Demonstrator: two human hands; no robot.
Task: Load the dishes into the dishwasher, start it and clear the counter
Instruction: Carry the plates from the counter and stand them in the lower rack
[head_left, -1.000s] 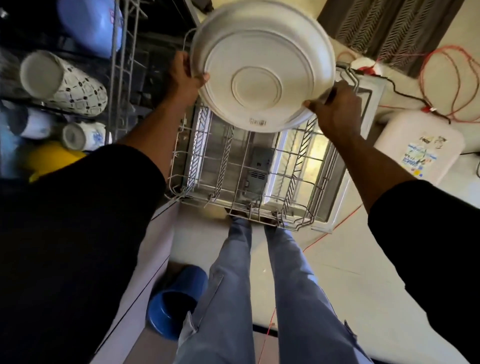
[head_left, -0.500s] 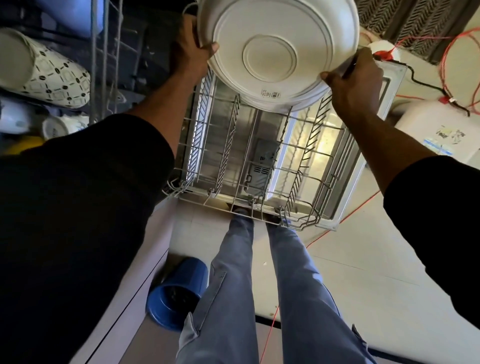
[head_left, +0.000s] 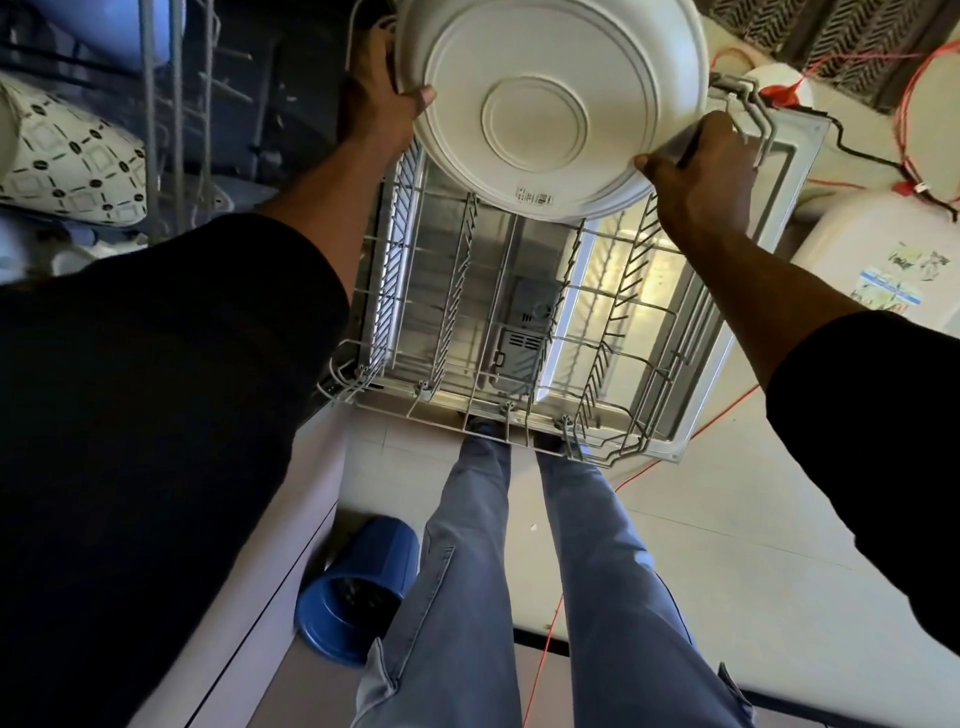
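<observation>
While I watch through the head camera, both hands are clamped on one dish. The left hand (head_left: 376, 111) grips the rim of the large round white plastic dish (head_left: 545, 104), with its thumb laid across the underside and its fingers hidden behind the edge. The right hand (head_left: 701, 171) pinches the opposite rim, thumb on the underside and fingers curled round the far side.

The dish is tilted on edge, its ringed base facing me and a small printed label near its lower edge. It hangs above the far end of the white wire lower rack (head_left: 519, 338), its lowest edge just over the tines. I cannot tell whether it touches them.

The rack sits pulled out over the open dishwasher door (head_left: 727, 322), and through its wires I see the grey detergent dispenser (head_left: 524, 332) set in that door. Left of the rack, in the dark tub, a white cup with a black diamond pattern (head_left: 72, 161) lies on its side behind the thin wires of a higher basket (head_left: 176, 104). Right of the rack stands a white plastic jerrycan with a colourful label (head_left: 857, 244).

On the near side of the rack, the person's legs in grey-blue jeans (head_left: 457, 571) stand on the pale floor (head_left: 727, 545). Near-left of the rack, a blue plastic bucket (head_left: 363, 571) lies on its side against the cabinet front.
</observation>
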